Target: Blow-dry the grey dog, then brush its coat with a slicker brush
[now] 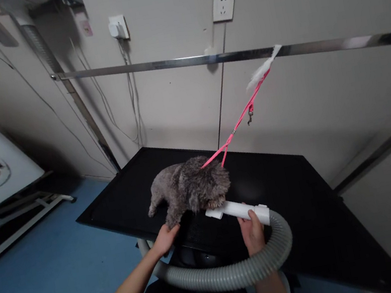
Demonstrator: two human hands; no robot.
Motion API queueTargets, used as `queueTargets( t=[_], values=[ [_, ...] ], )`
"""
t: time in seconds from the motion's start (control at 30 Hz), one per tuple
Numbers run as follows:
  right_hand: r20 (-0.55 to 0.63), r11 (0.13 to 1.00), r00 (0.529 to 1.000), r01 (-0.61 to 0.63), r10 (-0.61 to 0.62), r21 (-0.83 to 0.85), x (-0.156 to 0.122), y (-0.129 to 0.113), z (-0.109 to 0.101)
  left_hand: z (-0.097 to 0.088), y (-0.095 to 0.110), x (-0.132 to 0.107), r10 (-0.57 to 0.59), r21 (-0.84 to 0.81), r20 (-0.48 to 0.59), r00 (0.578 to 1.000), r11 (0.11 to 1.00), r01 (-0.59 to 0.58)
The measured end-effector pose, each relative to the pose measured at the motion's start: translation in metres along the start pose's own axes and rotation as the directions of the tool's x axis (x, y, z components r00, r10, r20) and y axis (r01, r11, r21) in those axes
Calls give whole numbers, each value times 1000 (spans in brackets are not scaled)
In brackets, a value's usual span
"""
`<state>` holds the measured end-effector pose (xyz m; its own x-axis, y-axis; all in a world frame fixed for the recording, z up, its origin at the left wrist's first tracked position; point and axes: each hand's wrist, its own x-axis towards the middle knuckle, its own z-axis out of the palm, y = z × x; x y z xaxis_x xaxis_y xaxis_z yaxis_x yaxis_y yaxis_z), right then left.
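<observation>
A grey hose [226, 276] joins the white nozzle [242, 209], which the right hand [253, 232] grips; the left hand [165, 239] pinches the leg [173, 214] of a dog [190, 182] on the black table [268, 174]; beyond, a pink leash [239, 119] rises to a metal bar [180, 61].

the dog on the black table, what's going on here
A person has their left hand at one leg of the grey, curly-coated dog. Their right hand holds a white nozzle joined to a grey ribbed hose, its flat end close to the dog's fur. A pink leash runs from the dog up to a metal bar above the black table.
</observation>
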<state>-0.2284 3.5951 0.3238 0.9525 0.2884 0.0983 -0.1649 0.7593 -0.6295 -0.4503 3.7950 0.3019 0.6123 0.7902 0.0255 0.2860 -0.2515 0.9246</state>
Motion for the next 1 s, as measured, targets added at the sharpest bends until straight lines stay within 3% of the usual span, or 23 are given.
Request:
queueTargets(
  t=[0.1,0.27,0.4,0.53,0.7,0.8,0.87,1.0],
  values=[
    [-52,980,988,-140,148,140,8,4,15,-11,-10,-4,15,46,-5,1000,999,-15],
    [-30,981,993,-105,111,165,3,1,39,-30,-18,1,78,135,-39,996,988,-72],
    [24,991,997,-79,77,110,0,-4,60,-38,-12,9,93,172,-27,995,981,-87],
    [20,995,999,-52,51,82,-1,-5,67,-29,-1,7,78,153,-8,997,985,-76],
    [-2,998,1000,28,-28,-63,-27,1,53,-3,4,-2,50,81,-55,997,996,-45],
    [166,990,985,63,-42,-123,-47,2,48,10,3,-4,48,31,-95,994,999,-45],
    [299,972,952,130,-67,-197,-55,-6,55,16,1,-4,33,15,-100,994,999,-32],
    [485,818,868,352,-103,-455,-60,-40,97,26,-2,-2,27,0,-113,993,1000,-28]
  ],
)
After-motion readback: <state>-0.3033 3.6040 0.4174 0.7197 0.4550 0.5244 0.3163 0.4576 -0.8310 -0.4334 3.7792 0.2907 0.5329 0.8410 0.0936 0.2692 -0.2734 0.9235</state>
